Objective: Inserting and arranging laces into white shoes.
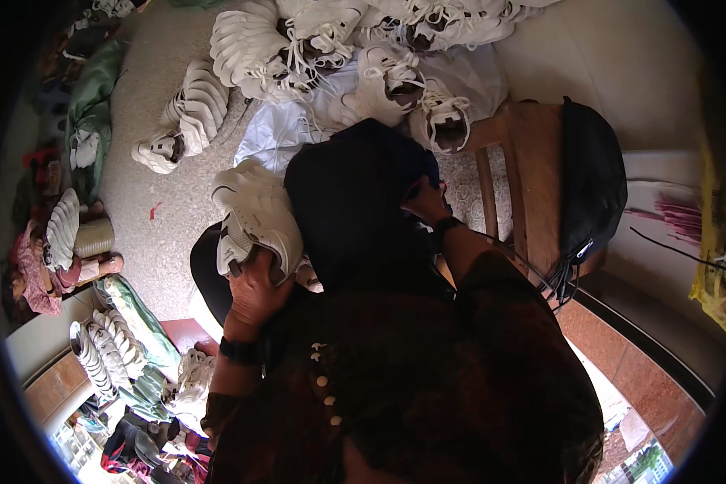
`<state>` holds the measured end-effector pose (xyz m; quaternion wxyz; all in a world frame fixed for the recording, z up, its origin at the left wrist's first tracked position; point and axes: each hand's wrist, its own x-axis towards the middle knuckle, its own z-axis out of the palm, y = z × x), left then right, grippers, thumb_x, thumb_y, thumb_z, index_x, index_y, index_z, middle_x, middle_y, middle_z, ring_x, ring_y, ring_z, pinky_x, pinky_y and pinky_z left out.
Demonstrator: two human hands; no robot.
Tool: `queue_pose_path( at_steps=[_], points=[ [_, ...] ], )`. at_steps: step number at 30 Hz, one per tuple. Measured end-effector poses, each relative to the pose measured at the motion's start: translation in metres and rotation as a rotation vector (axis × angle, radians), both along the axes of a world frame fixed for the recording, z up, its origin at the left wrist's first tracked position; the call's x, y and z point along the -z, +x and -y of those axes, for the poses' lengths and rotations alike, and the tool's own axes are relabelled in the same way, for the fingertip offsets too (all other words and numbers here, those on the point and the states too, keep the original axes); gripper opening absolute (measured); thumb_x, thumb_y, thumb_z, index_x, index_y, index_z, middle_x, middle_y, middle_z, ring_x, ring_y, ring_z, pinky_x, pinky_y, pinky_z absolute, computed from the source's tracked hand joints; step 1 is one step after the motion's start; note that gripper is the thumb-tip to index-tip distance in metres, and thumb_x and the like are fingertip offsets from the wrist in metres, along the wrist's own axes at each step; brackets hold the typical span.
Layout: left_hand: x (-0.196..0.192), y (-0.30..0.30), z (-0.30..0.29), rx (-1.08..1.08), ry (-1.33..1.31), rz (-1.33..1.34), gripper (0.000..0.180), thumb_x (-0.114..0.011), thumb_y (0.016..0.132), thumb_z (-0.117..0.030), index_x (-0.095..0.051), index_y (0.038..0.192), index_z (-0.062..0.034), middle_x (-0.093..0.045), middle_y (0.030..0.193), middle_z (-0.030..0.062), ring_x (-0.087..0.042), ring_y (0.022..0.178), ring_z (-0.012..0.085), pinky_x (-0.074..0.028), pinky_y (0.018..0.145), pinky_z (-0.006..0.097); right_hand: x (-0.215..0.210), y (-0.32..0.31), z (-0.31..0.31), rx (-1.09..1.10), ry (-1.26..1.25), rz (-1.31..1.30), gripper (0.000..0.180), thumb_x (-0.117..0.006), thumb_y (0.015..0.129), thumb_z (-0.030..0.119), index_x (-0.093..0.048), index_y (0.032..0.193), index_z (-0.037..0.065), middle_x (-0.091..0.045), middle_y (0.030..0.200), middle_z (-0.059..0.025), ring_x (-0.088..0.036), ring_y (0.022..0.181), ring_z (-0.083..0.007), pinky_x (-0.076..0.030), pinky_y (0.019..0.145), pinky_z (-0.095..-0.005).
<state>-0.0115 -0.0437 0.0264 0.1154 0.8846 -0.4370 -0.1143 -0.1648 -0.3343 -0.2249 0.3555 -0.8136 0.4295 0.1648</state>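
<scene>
A dark patterned garment [427, 387] fills the foreground; above it the left hand [254, 294] clasps stacked white sneakers [254, 218] – bracing them – while right-hand [427, 202] fingers pinch dark cloth [355, 202].

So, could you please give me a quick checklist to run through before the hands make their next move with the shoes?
1. Left hand grips the white shoe: ok.
2. Right hand holds the dark cloth: ok.
3. What the cloth covers: cannot tell.
4. Wooden chair free for setting down: not ok, black bag sits on it.
5. More white shoes heaped ahead: ok.
</scene>
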Motion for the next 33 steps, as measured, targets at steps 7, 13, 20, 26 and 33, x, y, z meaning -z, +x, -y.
queue_pose_path(
  at_steps=[7, 13, 20, 26, 33],
  points=[
    [-0.002, 0.003, 0.003, -0.031, -0.004, -0.057, 0.041, -0.07, 0.061, -0.021, -0.057, 0.097, -0.0079, -0.06, 0.09, 0.0112, -0.055, 0.089, 0.034, -0.038, 0.079, 0.046, 0.045, 0.02, 0.002, 0.263, 0.176, 0.154, 0.065, -0.069, 0.063, 0.027, -0.044, 0.119, 0.002, -0.059, 0.106, -0.0193, -0.056, 0.102, -0.0322, -0.044, 0.084, -0.0345],
    [0.0, 0.005, 0.005, -0.03, -0.021, -0.099, 0.04, -0.069, 0.063, -0.02, -0.057, 0.098, -0.0081, -0.059, 0.094, 0.0092, -0.054, 0.092, 0.0324, -0.037, 0.081, 0.045, 0.094, 0.036, -0.012, 0.599, 0.647, 0.512, 0.034, -0.066, 0.072, 0.029, -0.064, 0.088, 0.0, -0.064, 0.088, -0.0177, -0.062, 0.086, -0.0286, -0.046, 0.072, -0.0341],
    [-0.01, 0.002, 0.008, 0.02, -0.05, -0.006, 0.041, -0.069, 0.061, -0.018, -0.057, 0.099, -0.0075, -0.059, 0.095, 0.0085, -0.054, 0.093, 0.0326, -0.038, 0.082, 0.043, 0.055, 0.041, -0.008, 0.226, 0.302, 0.387, 0.03, -0.056, 0.081, 0.028, -0.062, 0.084, -0.001, -0.063, 0.081, -0.0165, -0.062, 0.08, -0.0294, -0.045, 0.066, -0.0355],
    [-0.014, 0.005, 0.014, 0.053, -0.171, 0.035, 0.039, -0.068, 0.059, -0.019, -0.057, 0.095, -0.0066, -0.06, 0.09, 0.0121, -0.056, 0.089, 0.0344, -0.044, 0.076, 0.042, 0.017, 0.058, 0.068, -0.159, 0.076, 0.221, 0.021, -0.055, 0.079, 0.018, -0.062, 0.088, 0.0, -0.062, 0.079, -0.0185, -0.061, 0.078, -0.0262, -0.046, 0.063, -0.0365],
    [-0.005, 0.001, -0.007, -0.002, -0.22, 0.076, 0.039, -0.067, 0.06, -0.022, -0.058, 0.095, -0.0083, -0.06, 0.088, 0.0137, -0.057, 0.084, 0.0339, -0.046, 0.071, 0.042, -0.166, 0.118, 0.069, 0.166, 0.706, 0.648, 0.02, -0.053, 0.082, 0.002, -0.058, 0.101, 0.001, -0.062, 0.082, -0.0042, -0.06, 0.068, -0.0132, -0.051, 0.061, -0.0276]
  ],
)
